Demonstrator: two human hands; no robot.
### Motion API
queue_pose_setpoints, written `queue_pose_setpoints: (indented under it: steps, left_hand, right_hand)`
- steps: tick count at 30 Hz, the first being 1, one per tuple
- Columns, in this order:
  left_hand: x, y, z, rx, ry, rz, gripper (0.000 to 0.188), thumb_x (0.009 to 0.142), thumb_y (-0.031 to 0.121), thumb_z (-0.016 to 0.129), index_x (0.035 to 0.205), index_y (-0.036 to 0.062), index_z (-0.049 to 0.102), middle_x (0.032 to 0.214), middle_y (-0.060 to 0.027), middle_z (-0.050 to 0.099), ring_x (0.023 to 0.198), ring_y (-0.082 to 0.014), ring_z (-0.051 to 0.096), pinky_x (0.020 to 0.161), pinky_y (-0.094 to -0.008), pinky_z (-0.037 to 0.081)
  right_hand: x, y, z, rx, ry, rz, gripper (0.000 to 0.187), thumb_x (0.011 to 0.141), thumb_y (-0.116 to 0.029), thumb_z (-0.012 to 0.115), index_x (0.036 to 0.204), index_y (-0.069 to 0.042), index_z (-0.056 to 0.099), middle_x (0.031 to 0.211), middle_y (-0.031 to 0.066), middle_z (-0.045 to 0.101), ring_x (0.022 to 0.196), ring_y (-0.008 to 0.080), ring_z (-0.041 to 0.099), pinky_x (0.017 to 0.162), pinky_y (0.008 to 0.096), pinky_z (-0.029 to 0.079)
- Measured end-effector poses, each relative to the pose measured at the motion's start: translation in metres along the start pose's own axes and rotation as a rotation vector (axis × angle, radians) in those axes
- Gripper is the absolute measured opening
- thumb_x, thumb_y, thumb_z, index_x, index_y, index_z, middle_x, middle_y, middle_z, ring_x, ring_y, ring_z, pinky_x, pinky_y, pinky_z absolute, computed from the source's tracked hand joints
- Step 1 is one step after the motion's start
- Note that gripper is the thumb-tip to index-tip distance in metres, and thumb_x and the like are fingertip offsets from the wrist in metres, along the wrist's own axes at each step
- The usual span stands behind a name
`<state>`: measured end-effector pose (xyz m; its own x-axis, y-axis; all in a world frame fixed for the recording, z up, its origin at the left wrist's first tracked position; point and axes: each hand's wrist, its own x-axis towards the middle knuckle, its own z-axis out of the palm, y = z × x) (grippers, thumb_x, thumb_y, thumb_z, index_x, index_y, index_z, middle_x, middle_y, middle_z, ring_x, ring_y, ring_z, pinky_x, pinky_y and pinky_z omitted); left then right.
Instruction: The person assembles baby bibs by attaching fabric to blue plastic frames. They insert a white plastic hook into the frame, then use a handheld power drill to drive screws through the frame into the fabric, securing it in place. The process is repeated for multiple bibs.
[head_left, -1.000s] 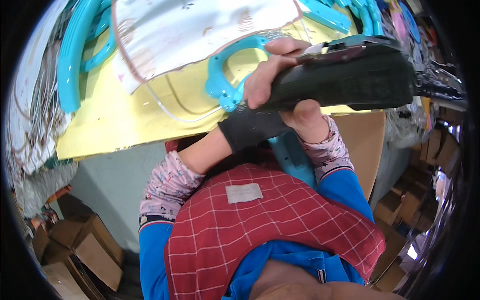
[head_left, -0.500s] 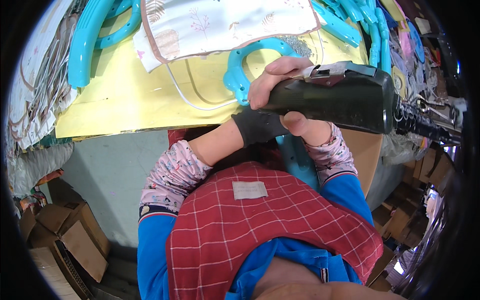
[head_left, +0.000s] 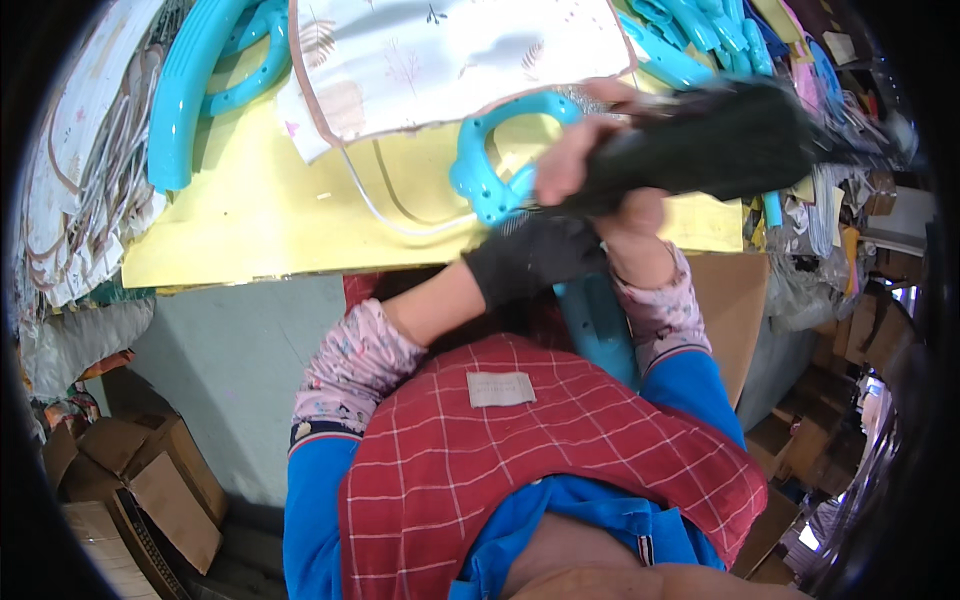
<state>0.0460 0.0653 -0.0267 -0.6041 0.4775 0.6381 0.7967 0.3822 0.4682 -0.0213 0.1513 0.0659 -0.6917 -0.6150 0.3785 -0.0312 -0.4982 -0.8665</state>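
Observation:
My right hand (head_left: pixel 562 170) is closed round a dark, thick-bodied power screwdriver (head_left: pixel 715 140), blurred by motion. The driver's narrow end points left and down, toward the turquoise plastic frame (head_left: pixel 482 180). My left hand (head_left: pixel 535 262), in a black glove, is wrapped about the frame close below that end; its fingertips are mostly hidden. A turquoise length (head_left: pixel 598 325) hangs below the glove against the apron; whether it joins the frame is hidden. A white cord (head_left: pixel 405 231) runs from the frame to a leaf-patterned fabric panel (head_left: pixel 450 55) with brown edging.
A yellow-topped table (head_left: pixel 230 235) spans the front. Curved turquoise pieces (head_left: pixel 180 110) lie at the left, and several more (head_left: pixel 700 30) are heaped at the far right. Stacked fabric panels (head_left: pixel 75 170) crowd the left edge. Cardboard boxes (head_left: pixel 150 480) stand on the floor at the lower left.
The driver has tilted, its thick end rising, and is blurred now. Both hands have shifted slightly right. The table and panel sit a little lower in view.

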Motion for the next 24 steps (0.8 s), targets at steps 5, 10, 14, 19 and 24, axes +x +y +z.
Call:
queue_pose_setpoints:
  steps: [5,10,14,19,24]
  left_hand:
    - [-0.049,0.015,-0.054,0.054,0.263,-0.200,0.044,0.082,0.025,0.073,0.122,0.0110,0.062,0.117,-0.0090,0.061,0.114,-0.0325,0.056,0.098,-0.0450,0.043]
    - [-0.090,-0.047,-0.126,0.121,0.668,-0.799,0.056,0.092,0.017,0.063,0.139,-0.0054,0.041,0.128,-0.0162,0.053,0.115,-0.0284,0.055,0.097,-0.0388,0.044]
    - [-0.073,-0.063,-0.158,-0.624,0.648,-1.002,0.041,0.094,0.016,0.059,0.130,-0.0021,0.050,0.106,-0.0086,0.062,0.093,-0.0219,0.062,0.080,-0.0358,0.051]
    - [-0.059,-0.037,-0.193,-0.481,0.597,-0.869,0.026,0.093,0.007,0.058,0.118,-0.0002,0.057,0.097,-0.0064,0.065,0.085,-0.0162,0.063,0.075,-0.0285,0.051]
    - [-0.054,-0.043,-0.198,-0.230,0.541,-0.725,0.011,0.095,0.008,0.060,0.099,-0.0008,0.065,0.083,-0.0044,0.065,0.076,-0.0134,0.059,0.071,-0.0277,0.048]
  right_hand:
    - [0.001,-0.073,-0.102,-0.572,0.687,-0.175,0.073,0.096,-0.053,0.053,0.140,0.002,0.039,0.072,0.0096,0.055,0.064,0.0207,0.058,0.061,0.0357,0.050]
    - [-0.026,-0.082,-0.220,-0.627,1.130,-0.053,0.054,0.090,-0.037,0.070,0.124,0.000,0.050,0.077,0.0126,0.060,0.062,0.0229,0.063,0.055,0.0335,0.051]
    - [-0.035,-0.078,-0.230,-1.323,1.085,-0.245,0.066,0.093,-0.038,0.068,0.138,0.003,0.041,0.112,0.0214,0.058,0.102,0.0322,0.059,0.087,0.0424,0.047]
    - [-0.031,-0.080,-0.181,-1.359,0.844,-0.473,0.056,0.096,-0.020,0.064,0.143,0.000,0.042,0.132,0.0147,0.055,0.116,0.0250,0.056,0.097,0.0355,0.044]
    - [-0.008,-0.055,-0.177,-0.563,0.458,0.037,0.033,0.095,-0.023,0.066,0.117,0.002,0.065,0.105,0.0074,0.070,0.096,0.0131,0.063,0.089,0.0296,0.048]
